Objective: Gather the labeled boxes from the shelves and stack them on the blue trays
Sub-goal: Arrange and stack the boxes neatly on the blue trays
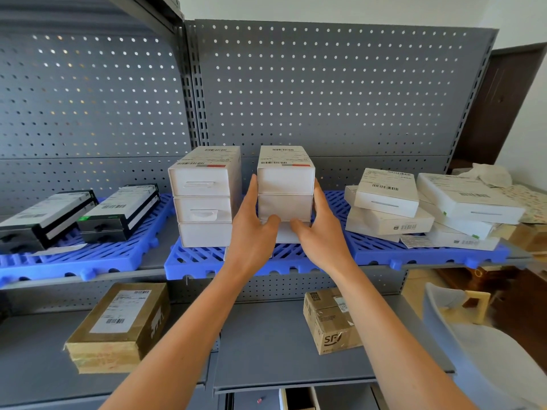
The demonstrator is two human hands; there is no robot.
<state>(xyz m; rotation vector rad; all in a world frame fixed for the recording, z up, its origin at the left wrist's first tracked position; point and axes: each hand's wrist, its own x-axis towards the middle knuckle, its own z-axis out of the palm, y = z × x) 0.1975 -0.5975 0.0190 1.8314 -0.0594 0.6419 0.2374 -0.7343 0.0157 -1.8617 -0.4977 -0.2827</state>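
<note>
On the upper grey metal shelf [154,270], the middle blue slatted plastic tray [201,258] carries two stacks of white labeled cardboard boxes [285,184]. Both grips clamp the right stack: the left hand [251,229] and right hand [321,232] press its sides, thumbs across the front. Squaring it calls for even pressure from both sides, judged against the neighbouring stack [205,196]. The stack's bottom box is mostly hidden behind the thumbs; label text is unreadable.
</note>
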